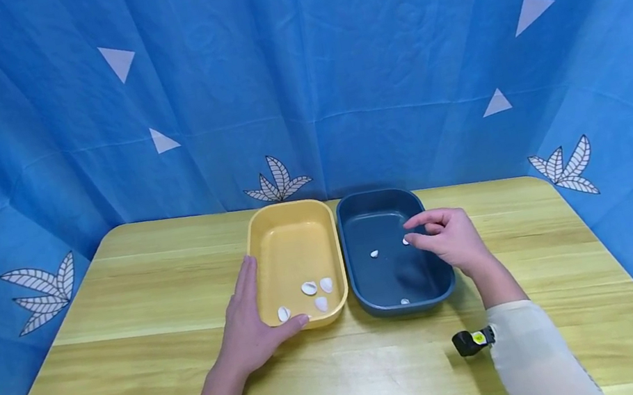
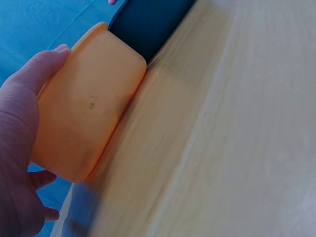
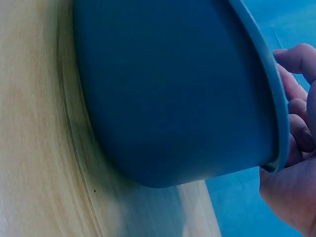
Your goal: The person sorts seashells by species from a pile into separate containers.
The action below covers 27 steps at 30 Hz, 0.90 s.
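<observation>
Left hand (image 1: 248,326) flat with straight fingers against yellow tray (image 1: 290,227), right hand (image 1: 449,237) over blue tray (image 1: 378,204) beside it, fingertips pinching a small white shell (image 1: 405,240)

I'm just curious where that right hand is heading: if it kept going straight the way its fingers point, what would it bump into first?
The right hand hovers over the dark blue tray, fingers pointing left. Going straight on, it would probably meet the small white shell inside or the tray's left wall; its height above the floor is unclear.

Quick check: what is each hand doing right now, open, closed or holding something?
Left hand: open, resting against the yellow tray.
Right hand: over the blue tray; whether it pinches anything cannot be told.
</observation>
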Each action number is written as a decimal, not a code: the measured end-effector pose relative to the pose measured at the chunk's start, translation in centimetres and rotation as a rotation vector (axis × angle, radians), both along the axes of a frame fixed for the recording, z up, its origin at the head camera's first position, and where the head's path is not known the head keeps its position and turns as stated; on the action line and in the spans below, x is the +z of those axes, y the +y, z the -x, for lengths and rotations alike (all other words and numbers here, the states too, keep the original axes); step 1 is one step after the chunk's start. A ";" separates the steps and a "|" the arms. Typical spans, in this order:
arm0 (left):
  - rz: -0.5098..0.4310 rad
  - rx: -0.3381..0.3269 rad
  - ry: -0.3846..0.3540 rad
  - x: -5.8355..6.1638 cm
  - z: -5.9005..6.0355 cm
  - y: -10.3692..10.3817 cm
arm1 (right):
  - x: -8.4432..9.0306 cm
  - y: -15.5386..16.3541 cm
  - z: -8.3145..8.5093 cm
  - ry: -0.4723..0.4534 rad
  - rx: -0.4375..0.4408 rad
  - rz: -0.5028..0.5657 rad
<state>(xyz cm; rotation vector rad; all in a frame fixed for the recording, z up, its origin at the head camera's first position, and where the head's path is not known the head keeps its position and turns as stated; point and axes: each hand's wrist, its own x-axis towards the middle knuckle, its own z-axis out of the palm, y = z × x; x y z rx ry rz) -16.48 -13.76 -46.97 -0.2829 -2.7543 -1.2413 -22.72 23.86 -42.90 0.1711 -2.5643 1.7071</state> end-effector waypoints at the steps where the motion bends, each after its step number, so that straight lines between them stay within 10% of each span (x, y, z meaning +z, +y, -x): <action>1: 0.000 -0.002 0.004 0.0 0.0 0.0 | 0.1 0.0 -0.1 0.003 -0.003 0.004; 27: 0.002 -0.007 0.001 0.1 0.0 0.1 | 0.9 -1.7 -6.8 0.161 0.193 0.136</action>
